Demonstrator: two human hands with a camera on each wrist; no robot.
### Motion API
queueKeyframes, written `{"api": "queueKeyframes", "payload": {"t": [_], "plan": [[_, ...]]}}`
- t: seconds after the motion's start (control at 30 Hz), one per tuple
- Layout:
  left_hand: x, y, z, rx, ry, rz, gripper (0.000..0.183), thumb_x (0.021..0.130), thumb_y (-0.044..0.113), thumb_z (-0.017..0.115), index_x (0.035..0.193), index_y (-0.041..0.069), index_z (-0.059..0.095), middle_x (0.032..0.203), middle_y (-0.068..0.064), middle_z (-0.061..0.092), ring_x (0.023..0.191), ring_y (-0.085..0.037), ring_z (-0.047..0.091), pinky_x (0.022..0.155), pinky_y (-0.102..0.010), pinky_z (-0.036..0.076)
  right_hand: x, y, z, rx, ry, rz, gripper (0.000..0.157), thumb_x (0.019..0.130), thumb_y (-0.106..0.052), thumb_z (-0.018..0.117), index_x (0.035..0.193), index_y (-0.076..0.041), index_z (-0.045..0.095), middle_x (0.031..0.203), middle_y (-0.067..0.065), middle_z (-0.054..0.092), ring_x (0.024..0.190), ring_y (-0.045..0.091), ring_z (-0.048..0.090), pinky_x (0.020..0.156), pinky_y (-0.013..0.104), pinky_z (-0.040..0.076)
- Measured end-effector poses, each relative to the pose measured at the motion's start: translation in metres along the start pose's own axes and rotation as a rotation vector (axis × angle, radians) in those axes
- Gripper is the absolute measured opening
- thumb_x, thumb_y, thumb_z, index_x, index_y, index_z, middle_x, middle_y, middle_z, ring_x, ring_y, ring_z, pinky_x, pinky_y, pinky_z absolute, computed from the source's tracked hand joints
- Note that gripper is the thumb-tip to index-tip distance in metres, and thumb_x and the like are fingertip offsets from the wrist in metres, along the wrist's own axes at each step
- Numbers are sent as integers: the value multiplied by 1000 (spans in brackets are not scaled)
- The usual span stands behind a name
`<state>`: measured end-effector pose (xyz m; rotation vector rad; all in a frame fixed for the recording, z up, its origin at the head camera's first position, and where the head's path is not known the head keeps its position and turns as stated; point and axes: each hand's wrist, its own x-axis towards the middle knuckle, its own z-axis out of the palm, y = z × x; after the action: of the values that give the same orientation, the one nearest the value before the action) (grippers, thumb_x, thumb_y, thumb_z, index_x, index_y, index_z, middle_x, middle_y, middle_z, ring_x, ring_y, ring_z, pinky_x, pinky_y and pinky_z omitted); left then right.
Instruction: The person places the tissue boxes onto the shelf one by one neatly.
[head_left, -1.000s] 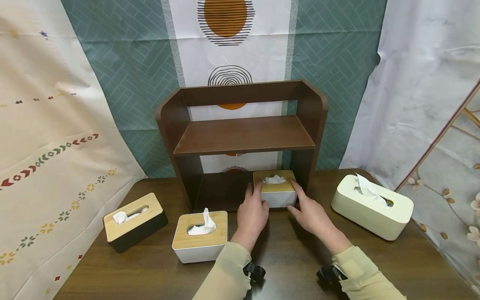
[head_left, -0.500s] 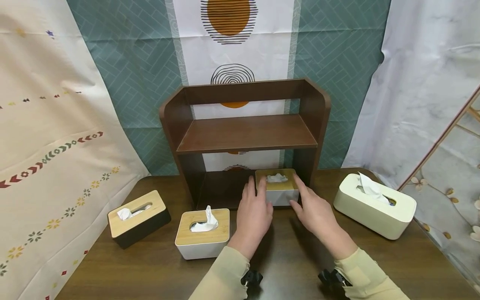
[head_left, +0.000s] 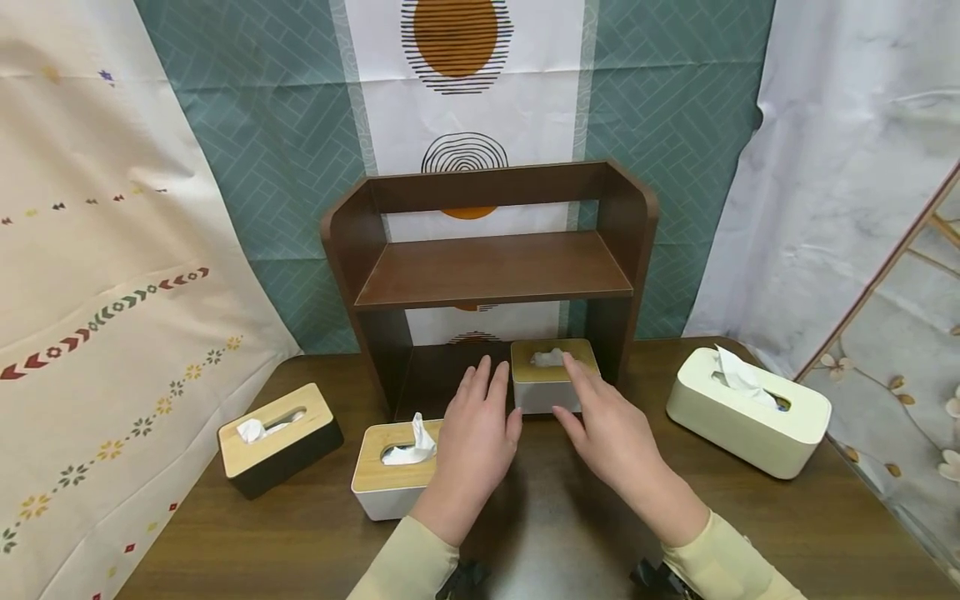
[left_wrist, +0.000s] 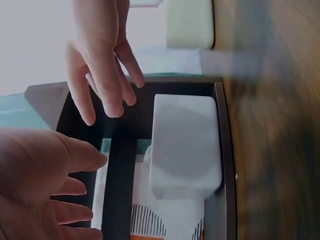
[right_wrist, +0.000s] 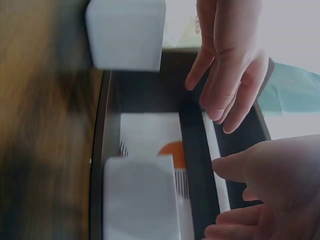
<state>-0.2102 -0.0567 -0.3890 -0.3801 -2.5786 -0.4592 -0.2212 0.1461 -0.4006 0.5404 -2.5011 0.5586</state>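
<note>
A small white tissue box [head_left: 546,393] with a wooden lid sits on the lower level of a dark brown desktop shelf [head_left: 491,271], near its right side. My left hand [head_left: 474,433] is in front of and left of this box, its fingers extended and holding nothing. To the box's front right, my right hand [head_left: 613,429] also has extended fingers and holds nothing; in the head view its index finger overlaps the lid. Both wrist views show bare space between the hands and the box. A second white tissue box [head_left: 393,475] with a wooden lid stands beside my left hand, partly hidden by it.
A black tissue box [head_left: 281,440] with a wooden lid stands at the far left of the brown table [head_left: 247,546]. On the right is a longer pale green tissue box [head_left: 746,417]. Patterned cloths [head_left: 660,100] hang behind and at the sides.
Both hands have come off the sides of the box in the shelf and drawn back toward me. The left has also moved left, toward the second white box. The box in the shelf stays put.
</note>
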Motion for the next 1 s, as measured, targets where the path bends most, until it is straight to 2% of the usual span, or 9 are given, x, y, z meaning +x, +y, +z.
{"api": "queueKeyframes", "payload": {"t": [0.27, 0.43, 0.83, 1.0], "plan": [[-18, -26, -22, 38, 5, -27, 64, 101, 26, 83, 156, 3, 61, 163, -22, 54, 150, -46, 51, 115, -62, 48, -7, -26, 4, -1, -8, -86, 79, 99, -29, 88, 164, -4, 51, 157, 20, 61, 136, 39, 66, 94, 59, 62], [-29, -42, -30, 43, 8, -46, 63, 101, 25, 83, 156, 2, 61, 163, -23, 54, 151, -47, 50, 117, -63, 46, -12, -36, 9, -7, -21, -118, 79, 99, -34, 87, 163, -5, 52, 157, 18, 62, 136, 38, 66, 95, 57, 62], [-52, -68, -49, 5, -6, -82, 61, 102, 24, 82, 155, 2, 61, 163, -24, 54, 151, -50, 48, 118, -67, 43, -19, -57, 28, 22, -62, -182, 78, 99, -40, 85, 161, -5, 55, 156, 15, 63, 134, 35, 68, 96, 53, 62], [-61, -79, -59, -6, -26, -125, 63, 101, 23, 83, 156, 3, 61, 164, -24, 53, 152, -51, 47, 118, -69, 41, -19, -68, 34, 26, -80, -210, 76, 99, -40, 85, 161, -6, 56, 156, 14, 64, 133, 33, 69, 98, 50, 62]]}}
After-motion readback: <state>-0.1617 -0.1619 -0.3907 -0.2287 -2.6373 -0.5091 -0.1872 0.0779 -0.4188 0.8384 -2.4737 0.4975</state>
